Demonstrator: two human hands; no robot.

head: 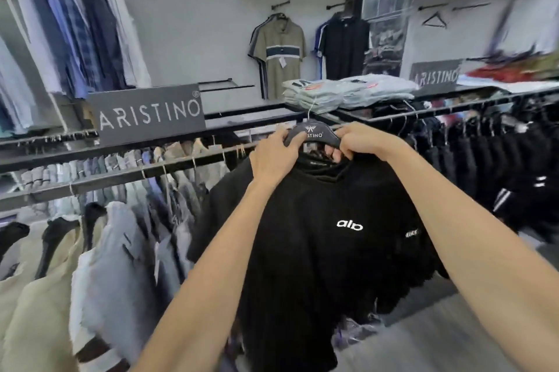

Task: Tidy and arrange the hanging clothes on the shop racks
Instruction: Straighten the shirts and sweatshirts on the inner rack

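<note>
A black t-shirt [317,250] with a white "alo" logo hangs on a dark hanger [313,133] printed with "ARISTINO". My left hand [276,157] grips the hanger's left shoulder, thumb across its front. My right hand [360,141] grips the right shoulder, fingers curled under it at the shirt's collar. The hanger's wire hook reaches up to the black shelf edge [242,122] by the rack corner. Grey, beige and white garments [106,235] hang on the rail [121,178] at the left. Black garments [490,160] hang on the rail at the right.
Folded grey shirts [338,92] are stacked on the shelf top behind the hanger. An "ARISTINO" sign [148,113] stands at the left of the shelf. Polo shirts [279,51] hang on the back wall, and blue shirts [69,26] hang high at the left.
</note>
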